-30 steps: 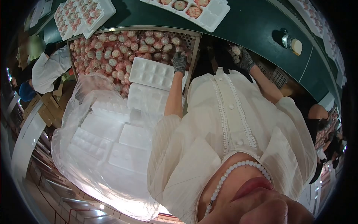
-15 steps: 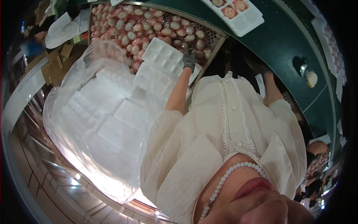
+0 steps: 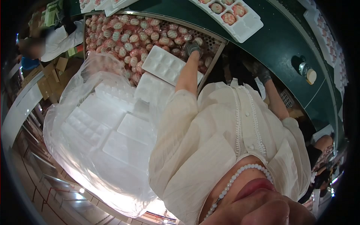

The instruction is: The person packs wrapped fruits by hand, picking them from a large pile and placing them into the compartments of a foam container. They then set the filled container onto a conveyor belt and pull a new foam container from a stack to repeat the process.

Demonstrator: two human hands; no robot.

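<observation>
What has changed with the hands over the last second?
The left hand has left the empty white tray it rested on and reached up into the bin of wrapped fruit. The right hand, earlier raised with a fruit, has dropped low by the bin's side. The bagged trays stayed put.

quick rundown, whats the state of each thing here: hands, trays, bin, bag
left hand: gloved, down among the wrapped fruit, grip hidden
right hand: gloved, low by the belt, grip unclear
fruit bin: heaped full
empty tray: resting on the bin, cells unfilled
belt tray: partly filled
plastic bag: open, holding stacked empty trays
</observation>
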